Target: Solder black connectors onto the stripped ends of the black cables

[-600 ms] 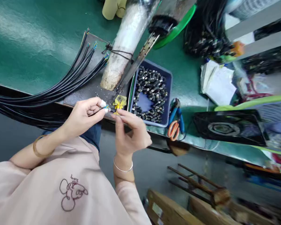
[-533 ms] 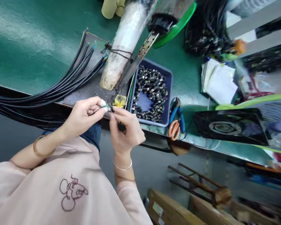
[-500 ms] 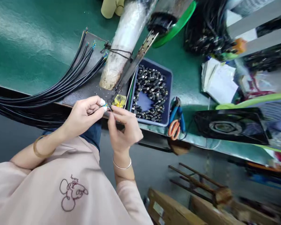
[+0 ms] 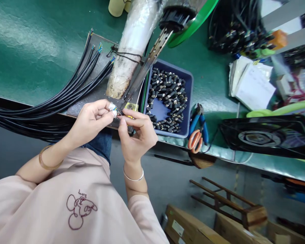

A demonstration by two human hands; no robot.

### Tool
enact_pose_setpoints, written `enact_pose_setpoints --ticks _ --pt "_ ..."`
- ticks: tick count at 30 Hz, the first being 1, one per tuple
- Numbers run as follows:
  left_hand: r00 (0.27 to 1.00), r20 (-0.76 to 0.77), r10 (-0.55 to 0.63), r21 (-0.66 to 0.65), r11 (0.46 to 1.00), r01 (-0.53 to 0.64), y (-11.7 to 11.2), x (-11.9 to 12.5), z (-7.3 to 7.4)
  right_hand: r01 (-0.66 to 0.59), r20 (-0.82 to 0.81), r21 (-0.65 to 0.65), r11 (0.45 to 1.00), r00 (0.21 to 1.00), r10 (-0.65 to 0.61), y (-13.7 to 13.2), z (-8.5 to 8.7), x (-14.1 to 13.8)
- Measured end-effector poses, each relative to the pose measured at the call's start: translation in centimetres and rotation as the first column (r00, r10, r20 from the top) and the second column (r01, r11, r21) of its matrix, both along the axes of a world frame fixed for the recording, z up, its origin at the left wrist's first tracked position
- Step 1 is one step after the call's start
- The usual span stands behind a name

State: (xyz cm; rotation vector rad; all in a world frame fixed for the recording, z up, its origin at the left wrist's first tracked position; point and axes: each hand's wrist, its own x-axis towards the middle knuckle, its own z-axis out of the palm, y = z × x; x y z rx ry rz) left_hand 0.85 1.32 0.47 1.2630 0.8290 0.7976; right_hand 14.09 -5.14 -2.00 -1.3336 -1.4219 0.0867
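Note:
My left hand pinches the coloured wire ends of a cable between thumb and forefinger, and the fingertips wear white coverings. Facing it, my right hand is closed in a pinch on a small connector, mostly hidden by the fingers. Wires and connector meet just under the tip of a soldering iron, which slants down from a black holder. A yellow sponge lies behind my right fingers. Several black cables with stripped, coloured ends lie left of the iron on a dark board.
A blue-grey bin of black connectors stands right of the iron. Beside it lie blue-handled pliers and orange-handled scissors. A plastic-wrapped tube, papers and a black fan are on the green bench. A wooden stool lies below.
The view has shifted slightly, so bench items sit further right. Both hands keep their pinch, with the wires and connector staying close together under the iron's tip.

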Motion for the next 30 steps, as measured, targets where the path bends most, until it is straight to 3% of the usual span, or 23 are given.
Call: enact_pose_setpoints --ticks 13,30 --pt "1.000 -0.025 -0.004 -0.034 0.999 0.003 0.4 0.3 1.3 0.032 0.066 0.018 0.999 0.997 -0.033 0.3 1.0 0.2" --pt "0.999 -0.022 -0.023 -0.102 0.995 0.021 0.6 0.2 1.3 0.010 0.128 0.012 1.000 0.992 -0.012 0.2 1.4 0.5"
